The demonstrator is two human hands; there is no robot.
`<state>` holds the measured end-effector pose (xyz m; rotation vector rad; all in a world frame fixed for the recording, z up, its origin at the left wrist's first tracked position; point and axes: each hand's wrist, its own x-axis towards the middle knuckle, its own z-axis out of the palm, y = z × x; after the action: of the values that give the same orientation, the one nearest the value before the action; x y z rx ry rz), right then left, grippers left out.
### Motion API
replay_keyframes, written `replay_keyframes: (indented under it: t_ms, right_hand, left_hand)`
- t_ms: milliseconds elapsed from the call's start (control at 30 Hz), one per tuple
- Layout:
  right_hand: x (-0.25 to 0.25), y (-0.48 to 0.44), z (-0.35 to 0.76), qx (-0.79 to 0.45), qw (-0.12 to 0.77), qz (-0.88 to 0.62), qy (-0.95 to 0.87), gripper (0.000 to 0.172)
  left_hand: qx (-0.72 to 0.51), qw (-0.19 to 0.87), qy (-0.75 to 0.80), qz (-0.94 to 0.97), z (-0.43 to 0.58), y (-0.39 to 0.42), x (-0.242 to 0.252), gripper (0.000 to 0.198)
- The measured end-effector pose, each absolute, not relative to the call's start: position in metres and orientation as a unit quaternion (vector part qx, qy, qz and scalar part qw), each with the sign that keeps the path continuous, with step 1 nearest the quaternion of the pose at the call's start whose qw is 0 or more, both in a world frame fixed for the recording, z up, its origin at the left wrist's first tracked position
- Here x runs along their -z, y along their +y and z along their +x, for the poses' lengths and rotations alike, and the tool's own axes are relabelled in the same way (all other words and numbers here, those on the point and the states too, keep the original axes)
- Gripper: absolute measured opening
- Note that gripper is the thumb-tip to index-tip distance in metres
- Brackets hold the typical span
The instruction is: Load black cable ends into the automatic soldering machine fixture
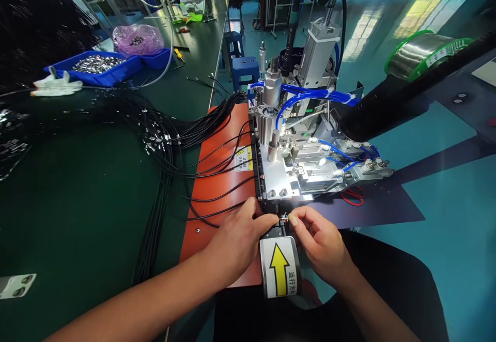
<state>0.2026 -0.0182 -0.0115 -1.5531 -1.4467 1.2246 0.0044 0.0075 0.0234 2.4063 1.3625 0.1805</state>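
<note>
Metallic small piece [284, 219], pinched by both hands [240, 233] [323, 238], ends hidden, detail unclear

One left hand [244, 233], one right hand [324, 241]; one pneumatic machine [279, 174]; one orange plate [192, 251]; one yellow-arrow label [279, 267]; one warning label [243, 159]; one solder wire spool [424, 55]; two blue stools [245, 65]; two blue bins [110, 78]; one pink bag [145, 37]; black cables [155, 220] too tangled to count

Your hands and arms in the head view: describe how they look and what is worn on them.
The left hand and right hand are bare: no gloves, rings or watch show. The left forearm and right forearm show no sleeves, bands or markings.
</note>
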Motion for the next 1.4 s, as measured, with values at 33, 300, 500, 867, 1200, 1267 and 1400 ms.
replay_keyframes:
  t_ms: [33, 300, 500, 867, 1200, 1267, 1400]
  right_hand:
    - [0.012, -0.018, 0.202, -0.469, 0.338, -0.596, -0.557, 0.021]
    - [0.010, -0.019, 0.205, -0.474, 0.330, -0.597, -0.557, 0.024]
    - [0.002, -0.016, 0.206, -0.458, 0.323, -0.591, -0.581, 0.021]
    - [0.006, -0.019, 0.205, -0.511, 0.318, -0.607, -0.519, 0.029]
    - [0.009, -0.030, 0.207, -0.247, 0.337, -0.581, -0.698, 0.010]
    - [0.011, -0.031, 0.207, -0.224, 0.343, -0.563, -0.718, 0.010]
    - [0.016, -0.032, 0.207, -0.192, 0.342, -0.547, -0.740, 0.011]
  left_hand:
    - [-0.066, 0.183, 0.482, 0.854, 0.004, 0.007, -0.023, 0.032]
    - [-0.079, 0.172, 0.469, 0.863, 0.003, 0.006, -0.019, 0.030]
    - [-0.073, 0.168, 0.467, 0.865, 0.002, 0.006, -0.018, 0.033]
    - [-0.051, 0.169, 0.472, 0.864, 0.003, 0.006, -0.020, 0.032]
    - [-0.041, 0.163, 0.459, 0.873, 0.001, 0.007, -0.023, 0.034]
    - [-0.036, 0.164, 0.457, 0.873, 0.001, 0.008, -0.025, 0.033]
    - [-0.024, 0.166, 0.458, 0.873, 0.002, 0.008, -0.028, 0.037]
